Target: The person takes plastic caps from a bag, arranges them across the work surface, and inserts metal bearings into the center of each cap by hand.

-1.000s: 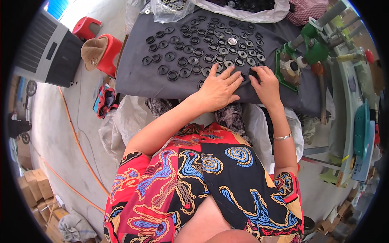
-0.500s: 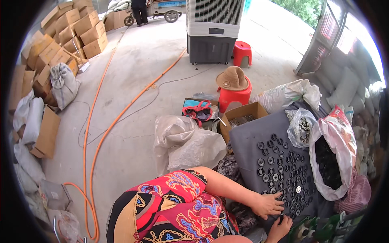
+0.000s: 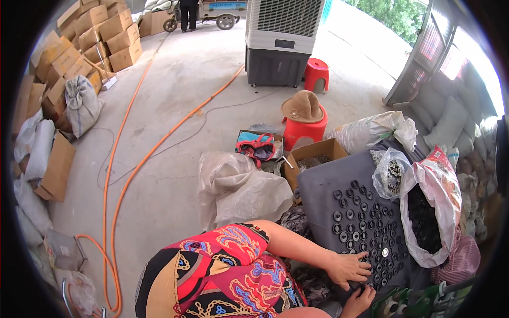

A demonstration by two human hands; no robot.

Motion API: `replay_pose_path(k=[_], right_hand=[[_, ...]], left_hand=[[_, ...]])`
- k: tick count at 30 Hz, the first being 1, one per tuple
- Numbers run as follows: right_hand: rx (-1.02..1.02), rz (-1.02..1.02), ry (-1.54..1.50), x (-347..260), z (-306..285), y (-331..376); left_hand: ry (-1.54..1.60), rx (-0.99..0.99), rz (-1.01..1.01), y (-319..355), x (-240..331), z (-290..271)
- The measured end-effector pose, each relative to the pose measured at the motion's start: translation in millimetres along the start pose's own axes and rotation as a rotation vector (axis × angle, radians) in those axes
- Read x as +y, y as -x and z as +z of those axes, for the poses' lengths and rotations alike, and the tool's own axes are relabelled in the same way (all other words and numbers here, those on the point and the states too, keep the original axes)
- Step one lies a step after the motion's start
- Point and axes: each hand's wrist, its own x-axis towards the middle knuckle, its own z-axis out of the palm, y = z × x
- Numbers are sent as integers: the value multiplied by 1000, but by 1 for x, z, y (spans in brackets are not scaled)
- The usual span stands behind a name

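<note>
My left hand lies palm down with fingers spread at the lower left edge of a grey cloth-covered surface. Its fingertips touch or hover over the black round ring-shaped parts set out there in loose rows. One part with a pale, shiny centre stands out among them. Just below, my right hand has its fingers curled at the near edge of the surface; whatever they hold, if anything, is hidden. A white woven sack with dark contents and a clear bag of small rings rest along the right side.
Green objects lie close to my right hand. Beyond the surface are an open cardboard box, crumpled plastic sheeting and a red stool with a hat. Orange hoses cross the floor; an air cooler stands farther back.
The whole view has shifted slightly. My left hand stays spread at the ring-shaped parts, and my right hand remains curled close below it, its fingers slightly closer to the left hand.
</note>
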Motion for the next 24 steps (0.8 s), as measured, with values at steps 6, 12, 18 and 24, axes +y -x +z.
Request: replay_pose_path(k=[6, 12, 18, 24], right_hand=[[20, 83, -45, 28, 23, 19], [133, -40, 19, -7, 14, -3], [-1, -217, -58, -55, 25, -23], [-240, -291, 15, -75, 54, -22]], left_hand=[[-101, 162, -38, 6, 10, -39], [-317, 317, -442, 81, -7, -99], [-539, 239, -730, 121, -47, -103], [-501, -71, -627, 120, -29, -97]])
